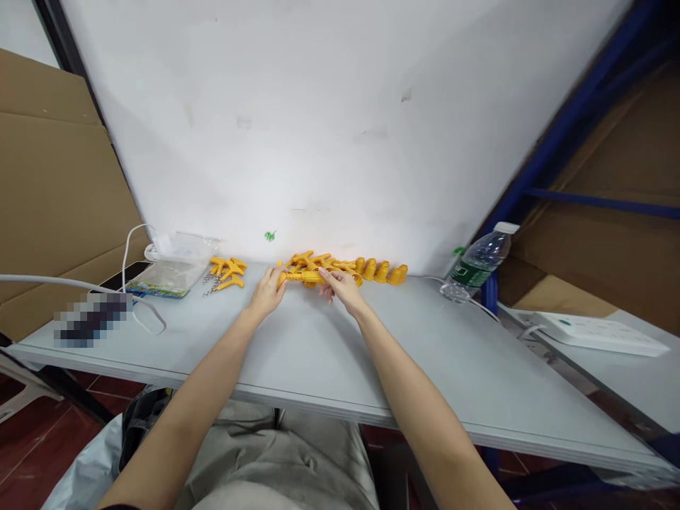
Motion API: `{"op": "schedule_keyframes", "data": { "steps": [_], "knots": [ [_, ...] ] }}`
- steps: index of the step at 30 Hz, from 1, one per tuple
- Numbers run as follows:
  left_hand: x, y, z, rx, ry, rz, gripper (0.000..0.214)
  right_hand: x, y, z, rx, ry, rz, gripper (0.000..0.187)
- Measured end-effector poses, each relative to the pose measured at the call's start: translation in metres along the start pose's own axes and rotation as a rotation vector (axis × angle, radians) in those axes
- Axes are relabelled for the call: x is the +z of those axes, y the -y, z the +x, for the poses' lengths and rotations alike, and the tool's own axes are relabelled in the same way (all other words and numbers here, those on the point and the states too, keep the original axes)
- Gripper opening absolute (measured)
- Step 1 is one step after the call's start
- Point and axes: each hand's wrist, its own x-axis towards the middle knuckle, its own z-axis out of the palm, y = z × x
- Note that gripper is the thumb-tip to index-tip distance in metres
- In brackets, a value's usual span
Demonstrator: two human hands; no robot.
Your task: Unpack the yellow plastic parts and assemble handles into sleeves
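A long yellow plastic piece lies crosswise at the far edge of the grey table. My left hand grips its left end with the fingers curled round it. My right hand pinches its right end. Behind it sits a heap of yellow plastic parts, and a row of several small yellow cone-shaped caps stands to the right of the heap. A smaller bunch of yellow parts with metal ball chains lies to the left.
A clear plastic bag of small coloured items lies at the left with a white cable beside it. A water bottle leans at the right. A white power strip rests on the neighbouring table. A white board stands behind.
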Motion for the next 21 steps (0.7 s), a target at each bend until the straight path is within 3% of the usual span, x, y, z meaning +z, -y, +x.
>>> {"op": "schedule_keyframes", "data": {
  "steps": [12,18,21],
  "knots": [
    [0.0044,0.0017,0.0005,0.014,-0.012,-0.111,0.025,0.0093,0.0089,-0.0021,0.195,-0.133,0.089,0.05],
    [0.0076,0.0038,0.0009,-0.041,0.03,-0.168,0.024,0.0078,0.0054,-0.0002,0.255,-0.086,0.061,0.048],
    [0.0082,0.0047,0.0014,-0.061,0.016,-0.17,0.022,0.0035,0.002,0.0011,0.197,-0.008,0.064,0.041]
  ]
}}
